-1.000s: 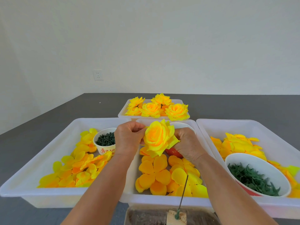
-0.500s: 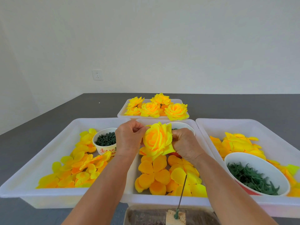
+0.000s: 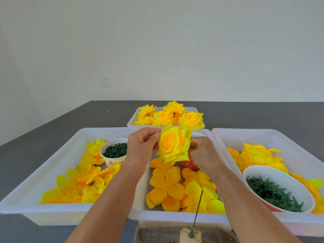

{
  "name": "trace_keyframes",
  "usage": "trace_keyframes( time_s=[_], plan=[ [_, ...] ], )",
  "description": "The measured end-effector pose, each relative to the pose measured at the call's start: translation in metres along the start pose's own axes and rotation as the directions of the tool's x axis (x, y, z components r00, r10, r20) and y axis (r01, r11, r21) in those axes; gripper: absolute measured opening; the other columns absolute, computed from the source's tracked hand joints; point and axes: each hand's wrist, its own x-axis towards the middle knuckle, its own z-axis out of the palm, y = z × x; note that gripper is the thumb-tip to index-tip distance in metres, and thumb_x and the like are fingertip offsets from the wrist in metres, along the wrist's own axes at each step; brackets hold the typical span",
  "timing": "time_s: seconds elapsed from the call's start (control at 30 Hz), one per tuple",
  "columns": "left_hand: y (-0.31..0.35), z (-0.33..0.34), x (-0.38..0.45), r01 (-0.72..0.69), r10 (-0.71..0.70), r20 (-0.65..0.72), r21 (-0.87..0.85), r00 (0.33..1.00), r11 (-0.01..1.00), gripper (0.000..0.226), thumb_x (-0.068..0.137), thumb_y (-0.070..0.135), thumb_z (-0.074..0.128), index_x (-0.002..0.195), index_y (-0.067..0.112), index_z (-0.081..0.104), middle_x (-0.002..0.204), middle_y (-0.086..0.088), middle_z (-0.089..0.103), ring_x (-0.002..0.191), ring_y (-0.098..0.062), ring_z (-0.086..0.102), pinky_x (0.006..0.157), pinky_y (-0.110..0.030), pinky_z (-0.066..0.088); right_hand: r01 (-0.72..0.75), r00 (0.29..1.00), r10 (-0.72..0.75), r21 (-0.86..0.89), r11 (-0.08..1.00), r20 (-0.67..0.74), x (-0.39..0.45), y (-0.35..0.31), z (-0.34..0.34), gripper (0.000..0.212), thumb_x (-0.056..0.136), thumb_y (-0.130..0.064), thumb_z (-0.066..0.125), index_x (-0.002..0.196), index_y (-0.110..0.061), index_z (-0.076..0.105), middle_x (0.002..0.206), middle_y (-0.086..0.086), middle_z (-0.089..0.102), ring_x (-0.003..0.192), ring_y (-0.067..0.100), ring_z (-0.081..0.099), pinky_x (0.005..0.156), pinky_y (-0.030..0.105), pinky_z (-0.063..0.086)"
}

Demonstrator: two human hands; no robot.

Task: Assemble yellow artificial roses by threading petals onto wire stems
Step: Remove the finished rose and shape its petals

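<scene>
I hold a full yellow rose (image 3: 172, 144) above the middle tray, its face turned towards me. My left hand (image 3: 142, 149) pinches its upper left petals. My right hand (image 3: 204, 156) grips it from the right and behind, fingers curled out of sight. Flat orange-yellow petal layers (image 3: 165, 185) lie in the middle tray (image 3: 175, 217) under the rose. A thin wire stem (image 3: 198, 210) stands upright in a small block (image 3: 190, 236) at the bottom edge, below my right forearm. Several finished roses (image 3: 190, 120) fill the far tray (image 3: 130, 122).
The left tray (image 3: 43, 212) holds loose yellow petals and a paper cup of dark green pieces (image 3: 114, 151). The right tray (image 3: 263, 135) holds petals and a white bowl of green leaf parts (image 3: 273, 192). A red cup (image 3: 188, 164) sits behind my right hand. Dark floor surrounds the trays.
The rose has risen slightly and tipped more upright towards me. Both hands shifted up a little with it, fingers working its outer petals.
</scene>
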Motion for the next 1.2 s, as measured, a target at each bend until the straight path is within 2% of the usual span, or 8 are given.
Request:
trace_keyframes(
  time_s=[0.13, 0.23, 0.43, 0.67, 0.8, 0.87, 1.03, 1.2],
  plan=[
    [0.001, -0.003, 0.001, 0.091, -0.07, 0.093, -0.243, 0.993, 0.966, 0.027, 0.096, 0.005, 0.045, 0.097, 0.018, 0.069, 0.09, 0.0, 0.072, 0.083, -0.013, 0.065, 0.073, -0.025, 0.053, -0.016, 1.0, 0.018, 0.142, 0.99, -0.016, 0.001, -0.003, -0.001, 0.013, 0.082, 0.002, 0.067, 0.092, -0.004, 0.074, 0.087, 0.006, 0.072, 0.082, 0.018, 0.066, 0.075, 0.024, 0.055],
    [0.001, -0.006, 0.003, 0.102, -0.061, 0.138, -0.315, 0.989, 0.944, 0.026, 0.096, 0.007, 0.044, 0.105, 0.017, 0.067, 0.094, -0.001, 0.072, 0.086, -0.014, 0.064, 0.077, -0.027, 0.052, 0.007, 1.0, 0.0, 0.284, 0.959, -0.026, 0.0, -0.009, 0.0, 0.019, 0.082, 0.008, 0.062, 0.1, 0.005, 0.068, 0.092, 0.01, 0.067, 0.068, -0.002, 0.064, 0.062, 0.007, 0.048],
    [0.001, -0.007, 0.003, 0.074, -0.022, 0.159, -0.328, 0.987, 0.942, 0.028, 0.095, 0.005, 0.043, 0.106, 0.017, 0.065, 0.083, 0.008, 0.072, 0.078, -0.001, 0.064, 0.067, -0.015, 0.051, -0.04, 0.998, 0.055, 0.419, 0.907, -0.024, -0.004, -0.014, -0.004, 0.018, 0.084, -0.002, 0.063, 0.092, -0.017, 0.067, 0.085, 0.003, 0.067, 0.065, 0.003, 0.063, 0.057, 0.007, 0.048],
    [0.004, -0.005, 0.0, 0.088, -0.046, 0.166, -0.253, 0.985, 0.963, 0.021, 0.089, 0.012, 0.056, 0.106, 0.018, 0.067, 0.085, 0.011, 0.071, 0.08, -0.005, 0.06, 0.074, -0.025, 0.045, 0.058, 0.997, -0.039, 0.302, 0.952, -0.066, -0.001, -0.011, 0.001, 0.023, 0.082, 0.003, 0.064, 0.099, -0.012, 0.065, 0.082, -0.005, 0.066, 0.063, -0.012, 0.061, 0.056, 0.002, 0.044],
    [0.005, -0.002, -0.002, 0.106, -0.072, 0.172, -0.198, 0.983, 0.974, 0.025, 0.088, 0.003, 0.057, 0.11, 0.008, 0.065, 0.094, -0.003, 0.07, 0.088, -0.017, 0.062, 0.079, -0.036, 0.049, 0.111, 0.989, -0.095, 0.141, 0.984, -0.114, 0.003, -0.002, 0.001, 0.01, 0.083, 0.001, 0.064, 0.086, 0.0, 0.074, 0.084, 0.017, 0.072, 0.074, 0.018, 0.066, 0.064, 0.018, 0.053],
    [0.005, 0.0, -0.002, 0.124, -0.088, 0.194, -0.179, 0.977, 0.976, 0.029, 0.086, -0.004, 0.056, 0.113, 0.004, 0.062, 0.097, -0.007, 0.068, 0.087, -0.018, 0.063, 0.077, -0.034, 0.052, 0.104, 0.988, -0.091, 0.099, 0.99, -0.121, 0.005, 0.003, 0.0, 0.011, 0.085, 0.001, 0.063, 0.083, 0.0, 0.074, 0.082, 0.018, 0.071, 0.076, 0.026, 0.064, 0.066, 0.021, 0.052],
    [0.003, -0.002, -0.001, 0.188, -0.135, 0.228, -0.229, 0.964, 0.955, 0.025, 0.087, -0.003, 0.055, 0.112, 0.0, 0.061, 0.093, -0.016, 0.064, 0.082, -0.024, 0.061, 0.067, -0.028, 0.055, 0.098, 0.988, -0.091, 0.055, 0.994, -0.126, 0.006, 0.008, 0.0, 0.014, 0.084, 0.002, 0.064, 0.084, -0.007, 0.074, 0.081, 0.007, 0.072, 0.078, 0.021, 0.065, 0.065, 0.014, 0.049],
    [0.002, -0.001, 0.0, 0.348, -0.299, 0.226, -0.221, 0.927, 0.911, 0.016, 0.096, 0.009, 0.048, 0.089, 0.003, 0.061, 0.072, -0.01, 0.065, 0.056, -0.018, 0.062, 0.052, -0.024, 0.055, 0.116, 0.985, -0.107, 0.062, 0.991, -0.134, 0.007, 0.008, 0.0, 0.013, 0.082, 0.003, 0.065, 0.086, -0.006, 0.074, 0.082, 0.006, 0.072, 0.081, 0.021, 0.067, 0.076, 0.034, 0.057]
  ],
)
